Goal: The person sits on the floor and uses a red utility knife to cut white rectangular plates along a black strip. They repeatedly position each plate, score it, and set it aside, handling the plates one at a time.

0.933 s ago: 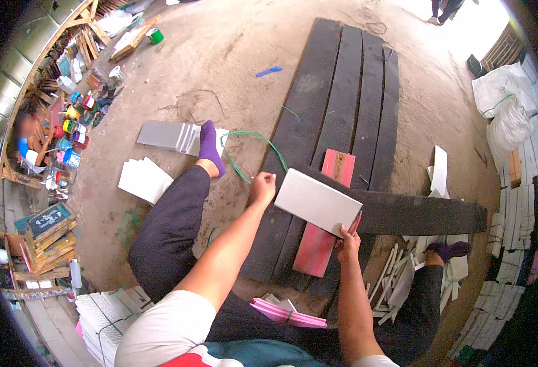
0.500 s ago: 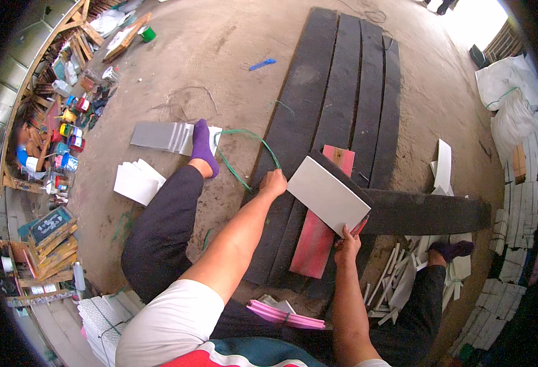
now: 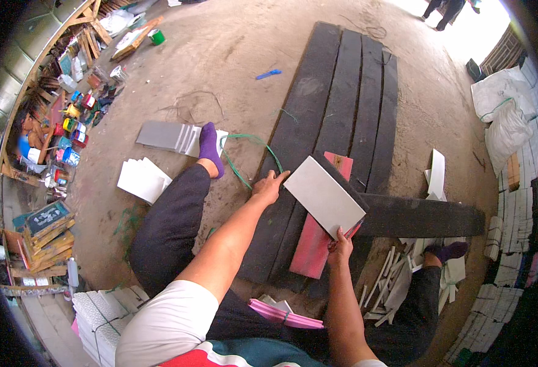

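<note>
In my right hand is the lower corner of a flat white rectangular board, tilted over the black planks. A small red thing shows beside those fingers; its kind is hidden. My left hand is by the board's upper left corner, index finger stretched toward it, the other fingers curled. From this hand a thin green cord loops left to the purple-socked foot. Behind the white board lies a dark edge, and beneath it a worn red board rests on the planks.
A short black plank crosses to the right, above white offcuts. Grey sheets and white sheets lie left. Pink pieces sit between my legs. Paint jars line the left wall; white sacks stand right.
My left index finger has straightened toward the board's corner, where the hand was a fist before. The board has shifted slightly left. The view has tilted a little, showing more of a person's legs far off.
</note>
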`<state>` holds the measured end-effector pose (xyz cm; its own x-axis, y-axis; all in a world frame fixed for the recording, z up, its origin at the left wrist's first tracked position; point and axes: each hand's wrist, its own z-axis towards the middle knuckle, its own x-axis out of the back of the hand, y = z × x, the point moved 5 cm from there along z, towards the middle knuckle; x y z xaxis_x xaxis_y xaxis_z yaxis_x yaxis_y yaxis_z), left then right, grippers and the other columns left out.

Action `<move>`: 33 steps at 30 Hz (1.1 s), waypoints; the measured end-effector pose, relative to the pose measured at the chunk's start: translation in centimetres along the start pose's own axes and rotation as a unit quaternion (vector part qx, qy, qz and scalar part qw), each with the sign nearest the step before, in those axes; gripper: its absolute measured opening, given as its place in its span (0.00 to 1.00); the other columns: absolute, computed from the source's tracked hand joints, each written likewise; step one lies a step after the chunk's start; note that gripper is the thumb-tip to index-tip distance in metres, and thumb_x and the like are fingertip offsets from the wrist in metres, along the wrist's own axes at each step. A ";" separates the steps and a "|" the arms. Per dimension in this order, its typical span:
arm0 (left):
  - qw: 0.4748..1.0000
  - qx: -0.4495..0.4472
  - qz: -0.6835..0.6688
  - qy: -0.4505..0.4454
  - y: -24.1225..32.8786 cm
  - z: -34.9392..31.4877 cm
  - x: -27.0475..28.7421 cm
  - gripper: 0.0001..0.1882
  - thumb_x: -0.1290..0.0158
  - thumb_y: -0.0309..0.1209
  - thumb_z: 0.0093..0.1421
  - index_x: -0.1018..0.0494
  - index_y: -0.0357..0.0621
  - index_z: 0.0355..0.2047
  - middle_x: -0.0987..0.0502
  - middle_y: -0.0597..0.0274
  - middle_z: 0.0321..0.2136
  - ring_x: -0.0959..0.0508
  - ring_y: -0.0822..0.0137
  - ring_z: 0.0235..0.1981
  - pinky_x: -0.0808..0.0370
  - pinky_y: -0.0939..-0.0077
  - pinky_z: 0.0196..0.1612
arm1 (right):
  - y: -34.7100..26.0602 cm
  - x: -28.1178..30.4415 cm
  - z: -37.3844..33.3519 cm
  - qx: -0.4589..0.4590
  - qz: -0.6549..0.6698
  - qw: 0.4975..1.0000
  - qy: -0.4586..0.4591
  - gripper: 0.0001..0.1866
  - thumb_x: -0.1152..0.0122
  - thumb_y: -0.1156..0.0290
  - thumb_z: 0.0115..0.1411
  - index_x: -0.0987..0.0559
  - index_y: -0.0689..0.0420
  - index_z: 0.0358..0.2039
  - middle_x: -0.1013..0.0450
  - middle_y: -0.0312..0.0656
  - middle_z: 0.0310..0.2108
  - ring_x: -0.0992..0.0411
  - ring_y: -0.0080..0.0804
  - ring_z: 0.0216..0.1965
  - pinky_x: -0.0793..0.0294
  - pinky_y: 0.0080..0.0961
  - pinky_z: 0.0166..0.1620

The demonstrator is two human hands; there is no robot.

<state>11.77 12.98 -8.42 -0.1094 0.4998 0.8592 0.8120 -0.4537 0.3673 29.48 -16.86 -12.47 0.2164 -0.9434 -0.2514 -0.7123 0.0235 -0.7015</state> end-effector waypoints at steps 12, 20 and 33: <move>0.997 0.010 -0.049 0.060 -1.7 3.7 -3.5 0.11 0.47 0.33 0.68 0.30 0.40 0.46 0.28 0.46 0.48 0.21 0.42 0.48 0.23 0.46 0.48 | 1.4 0.3 0.4 -0.023 0.003 1.000 0.010 0.12 0.31 0.63 0.62 0.26 0.46 0.41 0.30 0.28 0.24 0.36 0.21 0.17 0.37 0.22 0.21; 0.703 0.129 -0.663 0.223 -6.4 3.8 4.0 0.06 0.52 0.28 0.72 0.32 0.37 0.42 0.21 0.55 0.36 0.17 0.66 0.32 0.17 0.72 0.35 | 0.0 -6.3 -4.5 -0.065 0.006 0.997 -0.032 0.13 0.31 0.62 0.63 0.28 0.46 0.39 0.31 0.28 0.25 0.37 0.20 0.18 0.35 0.22 0.22; 0.652 -0.044 -0.342 0.675 -18.8 -14.8 38.8 0.07 0.43 0.27 0.66 0.30 0.39 0.34 0.18 0.54 0.35 0.17 0.64 0.38 0.23 0.70 0.46 | 1.0 -22.8 -11.3 -0.056 0.010 0.982 -0.178 0.15 0.30 0.64 0.63 0.29 0.52 0.40 0.30 0.34 0.27 0.32 0.24 0.21 0.27 0.24 0.26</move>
<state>-16.23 29.93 23.30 -0.8818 -0.4716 -0.0086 0.2785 -0.5352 0.7975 16.24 0.89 0.09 0.4074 -0.7671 -0.4955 -0.7832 -0.0145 -0.6216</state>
